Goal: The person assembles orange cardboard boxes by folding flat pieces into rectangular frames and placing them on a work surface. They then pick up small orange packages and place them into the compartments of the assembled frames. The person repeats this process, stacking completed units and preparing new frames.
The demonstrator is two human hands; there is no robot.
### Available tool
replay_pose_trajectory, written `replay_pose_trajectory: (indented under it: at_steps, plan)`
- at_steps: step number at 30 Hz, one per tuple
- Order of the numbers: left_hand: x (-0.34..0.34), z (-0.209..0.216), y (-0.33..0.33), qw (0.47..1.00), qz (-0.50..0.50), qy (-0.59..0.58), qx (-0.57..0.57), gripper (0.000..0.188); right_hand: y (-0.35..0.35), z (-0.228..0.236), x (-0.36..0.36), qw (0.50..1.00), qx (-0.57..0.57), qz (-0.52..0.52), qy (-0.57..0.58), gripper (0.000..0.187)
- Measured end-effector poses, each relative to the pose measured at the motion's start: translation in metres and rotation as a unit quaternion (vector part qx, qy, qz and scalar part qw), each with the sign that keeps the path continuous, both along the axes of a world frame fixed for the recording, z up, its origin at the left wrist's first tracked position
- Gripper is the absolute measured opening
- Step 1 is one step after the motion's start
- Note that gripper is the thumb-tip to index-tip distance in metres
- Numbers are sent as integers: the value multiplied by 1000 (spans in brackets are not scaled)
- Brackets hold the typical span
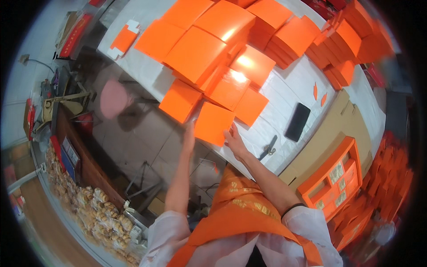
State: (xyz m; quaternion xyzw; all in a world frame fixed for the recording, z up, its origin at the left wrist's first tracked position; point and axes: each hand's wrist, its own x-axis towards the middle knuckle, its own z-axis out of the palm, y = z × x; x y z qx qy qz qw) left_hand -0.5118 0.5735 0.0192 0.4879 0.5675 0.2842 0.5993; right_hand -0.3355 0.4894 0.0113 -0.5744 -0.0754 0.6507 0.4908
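Observation:
An orange square box lid point(214, 123) lies at the near edge of the white table point(284, 91). My left hand point(189, 135) touches its left edge and my right hand point(234, 141) grips its lower right corner. Many more orange box lids point(195, 53) are spread and stacked across the table beyond it. Both forearms come up from the lower edge, over an orange sash on a white garment.
A black phone point(297, 121) and a dark tool point(268, 147) lie on the table to the right. An open orange box with packets point(333, 180) sits on brown cardboard point(322, 135). A pink stool point(113, 99) stands left. Bagged pastries point(93, 207) fill the lower left.

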Motion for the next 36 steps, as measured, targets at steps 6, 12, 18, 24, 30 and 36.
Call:
replay_pose_trajectory:
  at_steps: [6,12,18,24,30,36]
  plan:
    - [31,4,-6,984,-108,-76,-121,51,-40,0,10,996,26,15,80,57]
    - [77,69,-87,991,-62,-69,-95,47,-116,64,47,975,48,-95,196,54]
    - [163,115,-140,946,-240,-145,-165,48,-217,124,123,959,160,-199,121,58]
    - [270,111,-223,911,-398,-81,-66,46,-366,138,173,913,138,-384,13,69]
    - [348,129,-312,931,-325,-83,-145,40,-520,136,263,768,-112,-424,-467,55]
    - [383,145,-370,928,-318,-114,-157,38,-604,71,300,548,-260,-129,-784,47]
